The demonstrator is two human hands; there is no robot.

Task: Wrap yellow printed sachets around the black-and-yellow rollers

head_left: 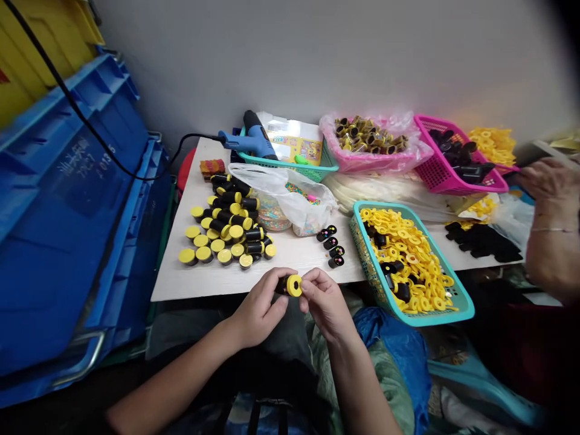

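In my left hand [258, 311] is a small black tube [281, 284], its fingers wrapped round the body. A yellow ring-shaped cap [294, 286] with a dark hole sits at the tube's right end. My right hand [325, 302] pinches the edge of this cap between thumb and fingers. Beyond my hands, several open black tubes [336, 261] with colourful beads inside lie in a short row. To the left is a pile of black tubes with yellow caps [225, 257]. A teal basket [464, 313] of yellow ring pieces [414, 260] and some black tubes stands to the right.
Bags of colourful beads [308, 211] lie mid-table. Behind are a blue heat gun [249, 144], a pink bin [362, 163] of tubes and a pink basket [435, 172] of black parts. Another person's hand [550, 181] is at far right. Blue crates [81, 199] stand left.
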